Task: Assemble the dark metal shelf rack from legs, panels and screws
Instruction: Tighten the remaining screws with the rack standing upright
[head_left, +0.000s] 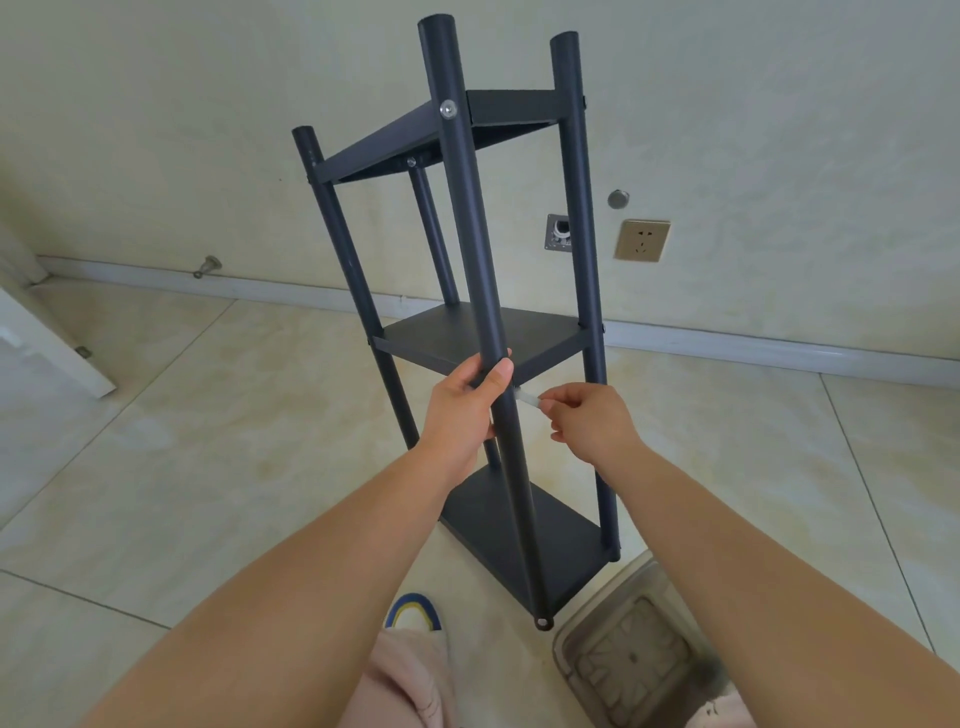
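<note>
Our left hand (462, 405) has its fingers and thumb curled round the near leg (475, 260) of the dark shelf rack (483, 332), gripping it at about the height of the middle panel (457, 335). Our right hand (592, 423) sits just to the right of that leg, its fingers pinched on a small pale tool (529, 399) whose tip points at the leg where the middle panel meets it; we cannot tell what kind of tool it is, nor whether it touches a screw there.

The rack stands on the tiled floor (182, 441) in front of us, tilted so that its top leans toward us. Four round legs carry three panels: the top panel (498, 117) up near the leg ends, the middle one at hand height, and the bottom panel (524, 525) close to the floor. A bright screw head (448, 109) shows on the near leg at the top panel, and another fastener (543, 622) shows at the foot of the same leg.

Near and to the right of the rack's foot lies a clear plastic box (631, 657) on the floor. A blue and yellow slipper (413, 613) pokes out near us, above pink trousers (410, 675). On the far wall to the right are a gold socket plate (641, 240) and a small grey wall fitting (559, 232).
</note>
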